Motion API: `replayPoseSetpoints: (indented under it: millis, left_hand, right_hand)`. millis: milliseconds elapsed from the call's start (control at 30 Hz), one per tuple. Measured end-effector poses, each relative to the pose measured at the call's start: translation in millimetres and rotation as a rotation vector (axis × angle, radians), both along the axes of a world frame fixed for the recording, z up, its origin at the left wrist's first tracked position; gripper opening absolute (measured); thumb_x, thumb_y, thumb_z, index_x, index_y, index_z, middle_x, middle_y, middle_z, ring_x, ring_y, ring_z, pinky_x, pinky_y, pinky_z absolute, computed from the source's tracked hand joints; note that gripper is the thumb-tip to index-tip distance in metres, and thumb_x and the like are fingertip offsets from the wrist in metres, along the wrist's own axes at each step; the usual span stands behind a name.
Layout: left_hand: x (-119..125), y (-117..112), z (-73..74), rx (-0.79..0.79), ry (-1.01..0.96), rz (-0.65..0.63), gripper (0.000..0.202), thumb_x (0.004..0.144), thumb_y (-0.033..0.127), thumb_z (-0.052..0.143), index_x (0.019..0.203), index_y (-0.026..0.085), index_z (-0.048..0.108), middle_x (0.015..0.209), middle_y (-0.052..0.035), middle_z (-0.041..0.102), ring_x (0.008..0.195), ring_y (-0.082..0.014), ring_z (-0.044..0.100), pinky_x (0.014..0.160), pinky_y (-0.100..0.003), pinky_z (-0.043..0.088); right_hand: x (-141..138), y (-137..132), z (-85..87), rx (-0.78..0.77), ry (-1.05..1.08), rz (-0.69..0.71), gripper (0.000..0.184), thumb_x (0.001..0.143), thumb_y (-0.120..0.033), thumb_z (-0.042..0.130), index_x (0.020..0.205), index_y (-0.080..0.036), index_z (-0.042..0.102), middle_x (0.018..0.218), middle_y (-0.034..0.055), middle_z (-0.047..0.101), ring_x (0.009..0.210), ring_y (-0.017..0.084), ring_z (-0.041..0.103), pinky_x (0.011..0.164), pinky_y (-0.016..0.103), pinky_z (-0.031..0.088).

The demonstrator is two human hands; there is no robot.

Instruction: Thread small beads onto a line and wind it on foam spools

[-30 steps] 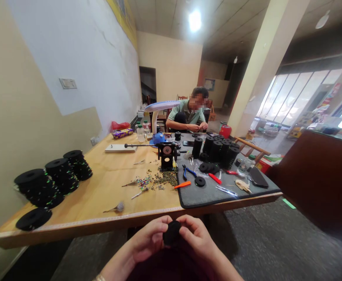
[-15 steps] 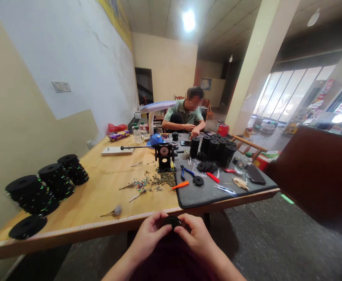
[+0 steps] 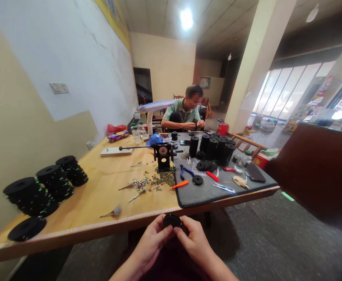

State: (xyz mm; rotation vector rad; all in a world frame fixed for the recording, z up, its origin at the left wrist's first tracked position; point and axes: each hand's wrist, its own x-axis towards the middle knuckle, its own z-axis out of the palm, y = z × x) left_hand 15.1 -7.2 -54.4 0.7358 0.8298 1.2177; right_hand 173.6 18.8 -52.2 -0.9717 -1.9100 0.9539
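Note:
A round black foam disc (image 3: 171, 220) is held between my two hands, just off the table's front edge. My left hand (image 3: 156, 232) is closed on its left side, thumb on the near face. On the right side my right hand (image 3: 192, 232) pinches it the same way. Beyond them on the table lie an orange-handled tool (image 3: 180, 184), blue-handled pliers (image 3: 186, 171), another black disc (image 3: 197, 180) and tweezers (image 3: 224, 188). Small beads and metal pieces (image 3: 162, 178) are scattered before a black hand-cranked machine (image 3: 163, 157).
Stacks of black discs (image 3: 46, 181) stand at the left, with one single disc (image 3: 27, 228) by the front edge. More black stacks (image 3: 212, 147) rise from the grey mat (image 3: 194, 199). A desk lamp (image 3: 156, 106) stands behind the machine. A co-worker (image 3: 182, 113) sits across the table.
My hands have raised the black disc slightly and tilted it so more of its face shows. The co-worker's hand has lifted off the table toward the other hand.

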Motion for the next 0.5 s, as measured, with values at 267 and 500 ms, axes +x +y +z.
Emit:
replayPoseSetpoints:
  millis: [267,500]
  left_hand:
    - [-5.3,15.5,7.4,0.082,0.480,0.030,0.032,0.063,0.037,0.078,0.079,0.016,0.061,0.078,-0.0004,0.061,0.078,-0.0179,0.056,0.071,-0.027,0.043]
    - [2.5,16.8,7.5,-0.019,0.435,-0.103,0.019,0.071,0.031,0.067,0.079,0.017,0.057,0.071,0.0020,0.060,0.070,-0.0143,0.055,0.065,-0.024,0.042]
  right_hand:
    - [11.0,6.9,9.7,0.192,-0.313,0.022,0.008,0.080,-0.017,0.057,0.079,-0.019,0.064,0.071,0.0014,0.062,0.063,0.014,0.053,0.057,0.022,0.035]
    - [11.6,6.9,10.9,0.151,-0.348,0.045,0.006,0.076,-0.013,0.060,0.074,-0.018,0.063,0.066,-0.0021,0.057,0.060,0.012,0.050,0.054,0.021,0.031]
